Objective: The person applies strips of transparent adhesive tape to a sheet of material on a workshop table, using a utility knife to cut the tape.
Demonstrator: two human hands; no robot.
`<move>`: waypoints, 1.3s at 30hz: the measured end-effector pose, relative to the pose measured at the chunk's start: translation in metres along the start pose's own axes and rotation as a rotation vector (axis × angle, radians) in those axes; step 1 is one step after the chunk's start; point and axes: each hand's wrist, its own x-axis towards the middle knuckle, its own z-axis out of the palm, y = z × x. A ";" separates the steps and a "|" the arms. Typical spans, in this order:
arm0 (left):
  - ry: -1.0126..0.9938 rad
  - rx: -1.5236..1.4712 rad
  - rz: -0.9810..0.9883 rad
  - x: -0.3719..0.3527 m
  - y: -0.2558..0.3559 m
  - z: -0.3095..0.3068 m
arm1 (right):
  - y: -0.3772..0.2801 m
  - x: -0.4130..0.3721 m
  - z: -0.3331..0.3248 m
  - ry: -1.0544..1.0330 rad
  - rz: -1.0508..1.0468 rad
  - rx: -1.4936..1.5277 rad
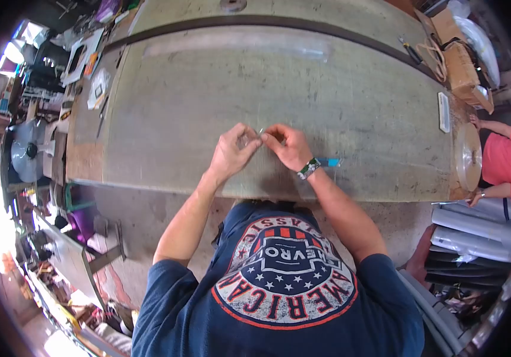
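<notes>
Left hand [231,152] and right hand [289,146] meet over the worn grey desk [350,101], fingers pinching a tiny thin metallic item [260,132]. The two-sided grip probably steadies it.

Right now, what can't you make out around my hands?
All in the head view:
1. What the left hand and right hand pinch between them: too small, covered by fingers.
2. Blue object: partly hidden by the right hand's wrist.
3. Person in red: cut off by the right edge.
</notes>
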 end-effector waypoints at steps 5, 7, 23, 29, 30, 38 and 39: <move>-0.268 -0.272 -0.242 0.034 -0.014 -0.062 | -0.018 0.049 0.010 -0.031 0.085 0.050; -0.452 -0.310 -0.450 0.040 -0.027 -0.101 | -0.017 0.070 0.006 0.055 0.088 0.127; -0.178 0.123 -0.264 0.210 -0.194 -0.362 | 0.041 0.192 -0.183 0.620 0.315 0.038; 0.097 0.198 -0.196 0.301 -0.253 -0.359 | 0.079 0.243 -0.188 0.760 0.401 -0.118; 0.141 0.219 -0.143 0.303 -0.265 -0.354 | 0.093 0.244 -0.189 0.759 0.381 -0.102; 0.574 0.222 -0.046 0.298 -0.297 -0.301 | 0.107 0.246 -0.182 0.801 0.388 -0.096; 0.629 0.201 -0.060 0.298 -0.293 -0.301 | 0.112 0.245 -0.182 0.840 0.375 -0.069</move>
